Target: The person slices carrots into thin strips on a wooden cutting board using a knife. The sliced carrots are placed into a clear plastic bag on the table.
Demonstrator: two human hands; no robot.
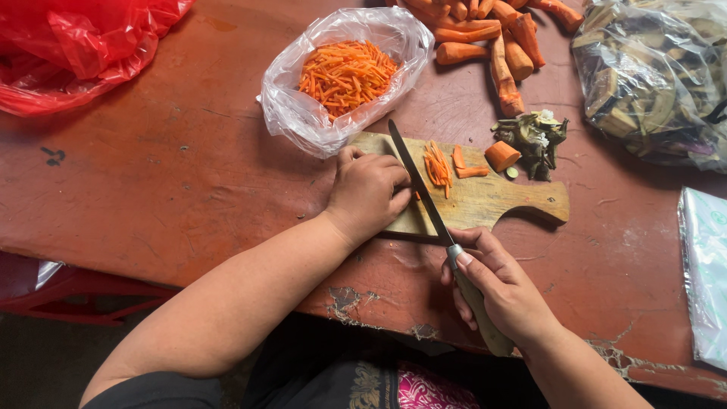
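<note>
My left hand (369, 189) is curled on the left part of a wooden cutting board (492, 203), fingers pressed on a carrot piece mostly hidden beneath them. My right hand (501, 286) grips the wooden handle of a long knife (419, 182) whose blade lies across the board right beside my left fingertips. A small heap of orange carrot strips (438, 167) lies on the board just right of the blade, with two loose carrot slices (466, 165) and a carrot stub (501, 155) further right.
A clear plastic bag (303, 113) holding shredded carrot sits behind the board. Whole peeled carrots (496, 45) are piled at the back, vegetable scraps (536, 136) beside them. A bag of sliced dark vegetables (651, 76) lies right, a red plastic bag (68, 45) left. The red table's edge (379, 310) is chipped.
</note>
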